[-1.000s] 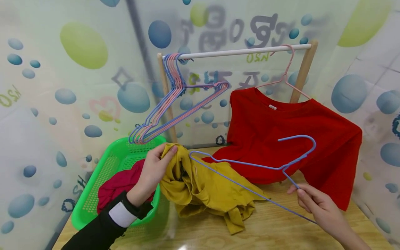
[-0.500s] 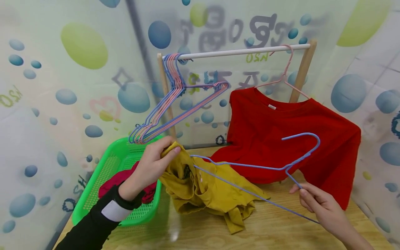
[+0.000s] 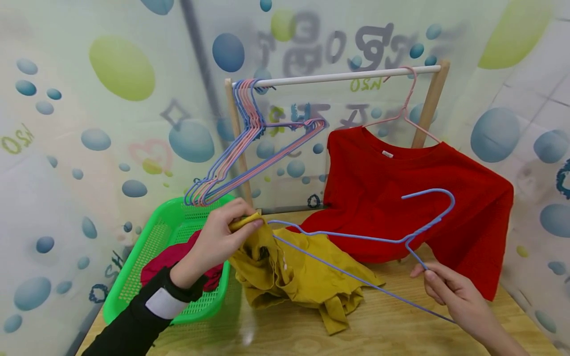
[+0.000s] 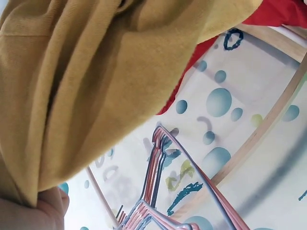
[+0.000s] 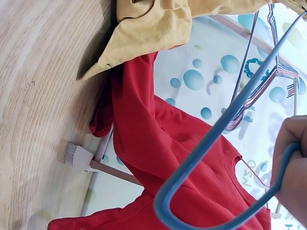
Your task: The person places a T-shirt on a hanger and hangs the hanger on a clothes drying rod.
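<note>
In the head view my left hand (image 3: 224, 233) pinches the upper edge of a mustard-yellow garment (image 3: 307, 269), whose lower part spreads over the table. My right hand (image 3: 454, 291) grips a blue wire hanger (image 3: 352, 236) near the shoulder by its neck, hook uppermost. The hanger's far end meets the yellow cloth beside my left fingers, where the tip is hidden. In the left wrist view, yellow cloth (image 4: 110, 96) hangs from the fingers in folds. One bent corner of the blue hanger (image 5: 168, 199) looms large in the right wrist view, my right hand (image 5: 292, 167) at its side.
A red shirt (image 3: 401, 198) hangs on a pink hanger (image 3: 406, 111) at the right of a rack with a white rail (image 3: 338, 76). Several blue and pink hangers (image 3: 254, 131) crowd the rail's left end. Below them a green basket (image 3: 133, 257) holds dark-red cloth (image 3: 171, 259).
My left hand has lifted the yellow cloth's edge slightly and shifted right over the hanger's end, which now disappears at the cloth. The right hand has barely moved, still holding the hanger.
</note>
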